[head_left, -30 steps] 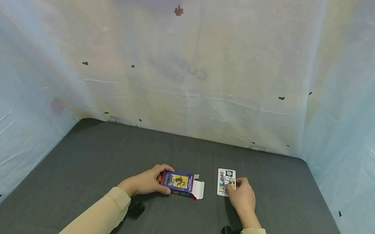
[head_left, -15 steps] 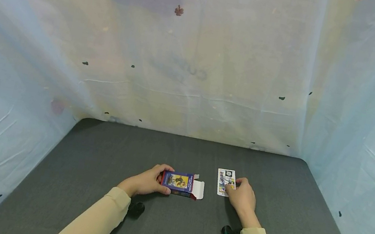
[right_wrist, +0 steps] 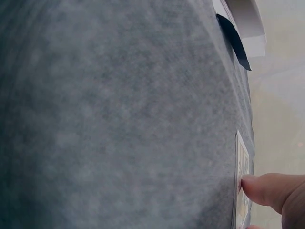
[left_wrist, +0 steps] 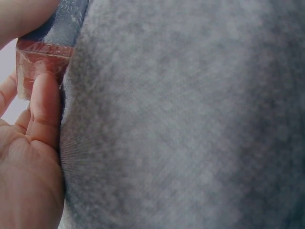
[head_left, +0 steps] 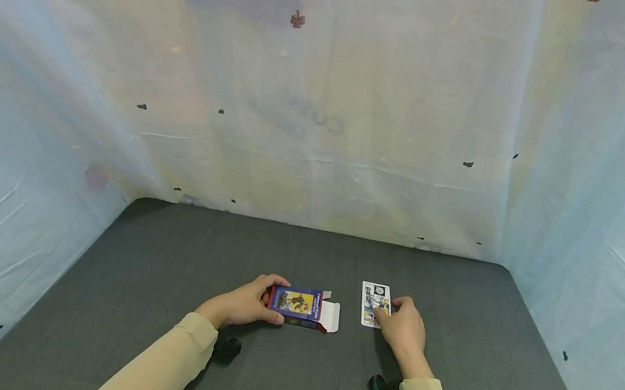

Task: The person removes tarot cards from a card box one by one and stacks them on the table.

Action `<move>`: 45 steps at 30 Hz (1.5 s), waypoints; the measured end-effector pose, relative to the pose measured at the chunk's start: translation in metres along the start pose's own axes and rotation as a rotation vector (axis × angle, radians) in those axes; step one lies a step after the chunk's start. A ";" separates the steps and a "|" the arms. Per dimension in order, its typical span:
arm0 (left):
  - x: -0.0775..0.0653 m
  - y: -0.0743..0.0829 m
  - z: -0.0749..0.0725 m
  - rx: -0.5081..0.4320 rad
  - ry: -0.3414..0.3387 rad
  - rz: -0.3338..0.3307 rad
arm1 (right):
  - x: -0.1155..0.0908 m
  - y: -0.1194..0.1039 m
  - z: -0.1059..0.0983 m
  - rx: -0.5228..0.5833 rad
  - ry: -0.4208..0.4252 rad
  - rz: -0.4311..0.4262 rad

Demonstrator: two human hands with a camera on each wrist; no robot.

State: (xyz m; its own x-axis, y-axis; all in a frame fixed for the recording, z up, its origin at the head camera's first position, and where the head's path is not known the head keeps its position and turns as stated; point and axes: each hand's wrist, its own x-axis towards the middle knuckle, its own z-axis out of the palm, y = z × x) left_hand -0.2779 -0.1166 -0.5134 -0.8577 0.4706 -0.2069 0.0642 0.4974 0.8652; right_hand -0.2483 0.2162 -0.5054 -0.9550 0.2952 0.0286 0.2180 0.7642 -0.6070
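Observation:
In the head view, my left hand (head_left: 245, 300) grips a small purple card box (head_left: 296, 303) with a yellow picture. Thumb and fingers hold its near and far sides at the left end. The box's right end stands open, its white flap (head_left: 331, 317) sticking out toward the right. A white-bordered illustrated card (head_left: 374, 297) lies face up to the right of the box. My right hand (head_left: 407, 328) holds it by the right edge, thumb on the face; whether more cards lie beneath is unclear. The left wrist view shows the box's red end (left_wrist: 43, 59) against my fingers.
Dark grey cloth covers the table (head_left: 281, 383). Pale plastic sheeting (head_left: 327, 108) hangs behind it and along both sides. Black devices (head_left: 227, 350) are strapped at both wrists, below the sleeve cuffs. A gap of bare cloth separates the box flap from the card.

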 end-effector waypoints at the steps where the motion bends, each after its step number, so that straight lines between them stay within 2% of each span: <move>1: 0.000 -0.001 0.000 -0.001 0.000 0.000 | 0.000 0.000 0.000 -0.001 -0.001 0.000; 7: 0.001 -0.004 0.002 -0.003 -0.001 -0.002 | -0.001 0.000 0.001 0.031 0.026 -0.018; 11: 0.001 -0.003 0.001 -0.003 -0.003 0.001 | -0.004 -0.010 0.000 0.139 0.078 -0.070; 13: 0.001 -0.003 0.000 -0.005 -0.002 0.002 | -0.006 -0.019 0.002 0.210 0.070 -0.113; 17: 0.002 -0.002 0.000 -0.009 -0.007 0.007 | -0.014 -0.036 0.011 0.343 -0.030 -0.174; 20: 0.001 -0.002 0.000 -0.016 -0.015 0.013 | -0.020 -0.044 0.021 0.427 -0.125 -0.174; 25: 0.001 -0.003 0.001 -0.020 -0.019 0.007 | -0.026 -0.051 0.036 0.509 -0.222 -0.183; 33: 0.001 -0.005 0.001 -0.046 -0.022 0.013 | -0.029 -0.054 0.048 0.444 -0.310 -0.224; 45: -0.001 -0.003 0.000 -0.036 -0.017 0.019 | -0.025 -0.058 0.057 0.303 -0.289 -0.190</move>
State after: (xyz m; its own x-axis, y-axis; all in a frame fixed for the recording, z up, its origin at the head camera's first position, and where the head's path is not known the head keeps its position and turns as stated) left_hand -0.2772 -0.1188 -0.5162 -0.8479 0.4921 -0.1972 0.0621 0.4616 0.8849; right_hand -0.2488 0.1314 -0.5164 -0.9986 -0.0390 -0.0345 0.0059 0.5742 -0.8187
